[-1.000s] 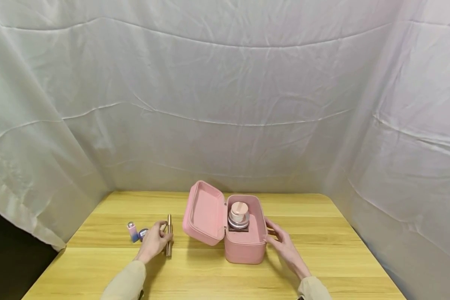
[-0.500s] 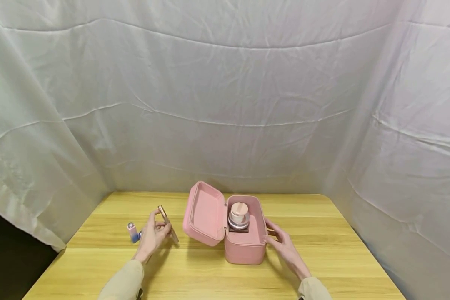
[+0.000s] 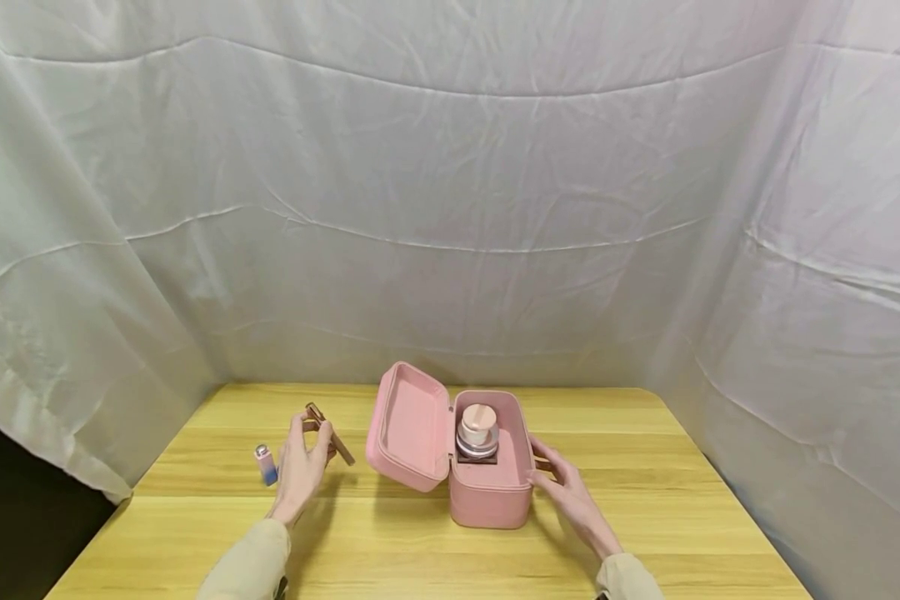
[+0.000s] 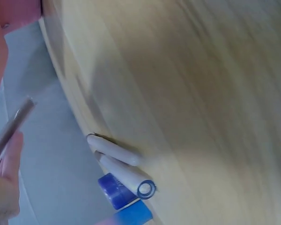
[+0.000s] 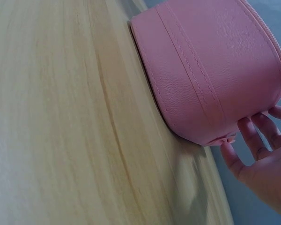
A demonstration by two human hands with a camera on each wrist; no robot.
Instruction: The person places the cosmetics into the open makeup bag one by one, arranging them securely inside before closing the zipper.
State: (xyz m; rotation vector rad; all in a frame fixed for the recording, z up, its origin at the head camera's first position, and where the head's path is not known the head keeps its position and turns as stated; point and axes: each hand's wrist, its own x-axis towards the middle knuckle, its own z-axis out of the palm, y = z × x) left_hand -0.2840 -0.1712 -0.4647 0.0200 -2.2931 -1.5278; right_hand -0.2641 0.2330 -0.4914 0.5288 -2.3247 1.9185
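Observation:
My left hand (image 3: 300, 467) pinches a slim rose-gold cosmetic tube (image 3: 337, 442) above the table, left of an open pink makeup case (image 3: 489, 507). In the left wrist view the tube (image 4: 11, 126) slants up from the fingers. My right hand (image 3: 570, 496) touches the case's right side. The right wrist view shows its fingertips (image 5: 246, 124) against the outer wall of the case (image 5: 201, 70). Inside sit a pale-lidded jar (image 3: 479, 418), a round silver-rimmed compact (image 3: 477, 447) and a dark flat item (image 3: 476, 459), stacked at the left.
A pink-to-blue stick (image 3: 266, 465) stands on the wooden table (image 3: 390, 550) left of my left hand. In the left wrist view, two pale slim tubes (image 4: 124, 173) lie near a blue jar (image 4: 116, 190). The lid (image 3: 416, 425) hangs open leftward. Pale cloth (image 3: 450, 208) hangs behind.
My left hand has lifted the tube off the table and tilted it, its top toward the left. The small blue jar is now hidden behind that hand in the head view. The right hand stays put.

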